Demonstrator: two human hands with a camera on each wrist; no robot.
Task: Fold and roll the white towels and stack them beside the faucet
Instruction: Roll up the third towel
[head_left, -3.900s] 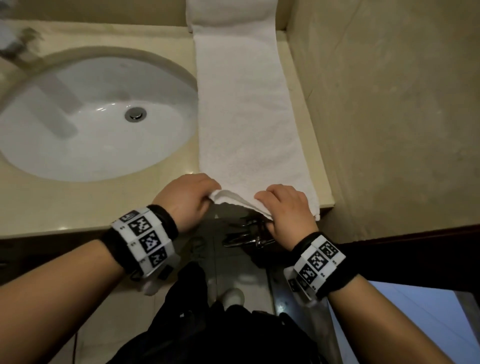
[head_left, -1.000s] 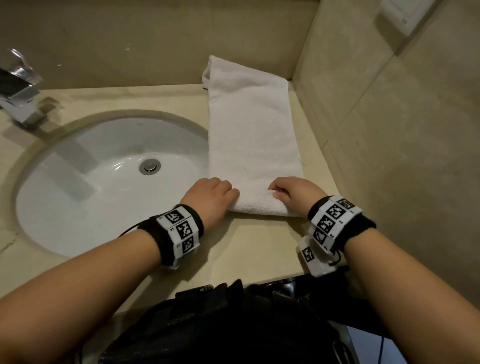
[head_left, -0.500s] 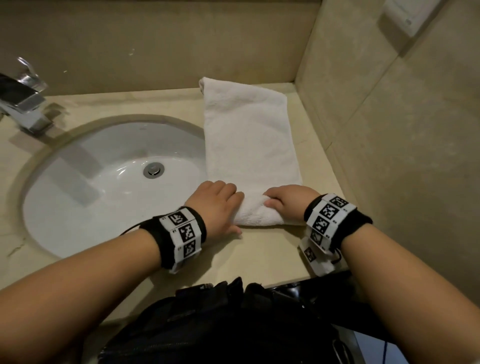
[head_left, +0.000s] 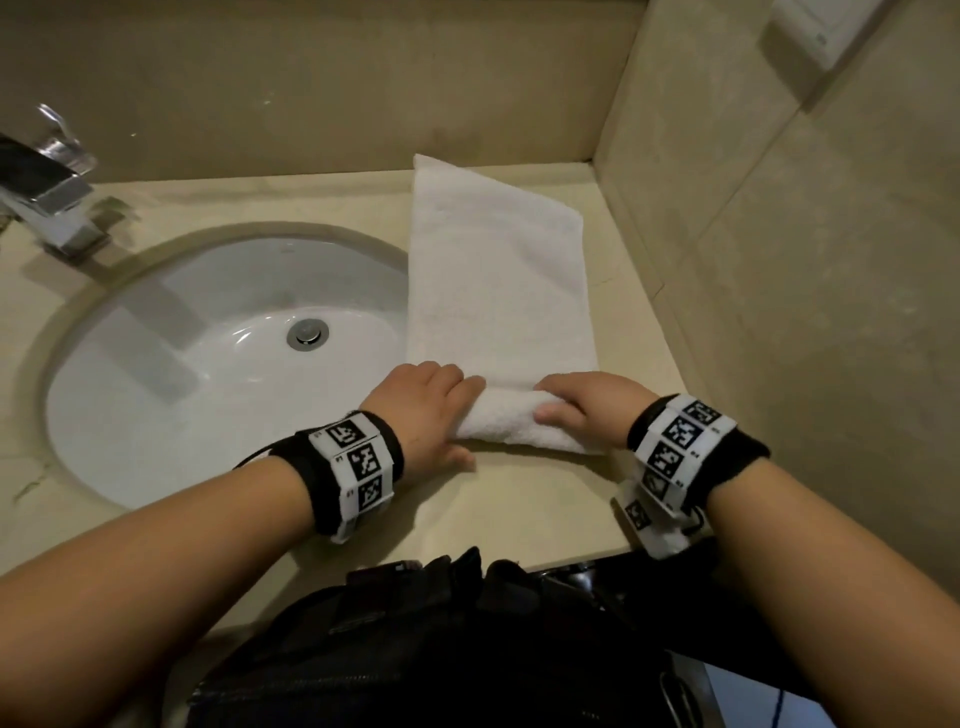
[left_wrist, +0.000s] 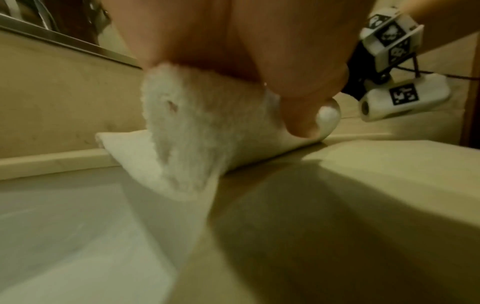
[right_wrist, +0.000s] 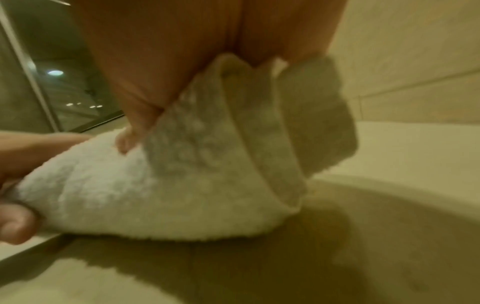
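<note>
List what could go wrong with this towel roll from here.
1. The white towel's left edge overhangs the sink basin, so that side could sag and the roll come out lopsided.
2. The right hand and left hand grip only the roll's ends; the middle may loosen.
3. The far end lies askew, so the roll may drift toward the wall.

We grip the rolled near end of the white towel (head_left: 498, 291) with left hand (head_left: 421, 410) and right hand (head_left: 587, 410) on the desk (head_left: 519, 504), beside the sink (head_left: 156, 395).
</note>
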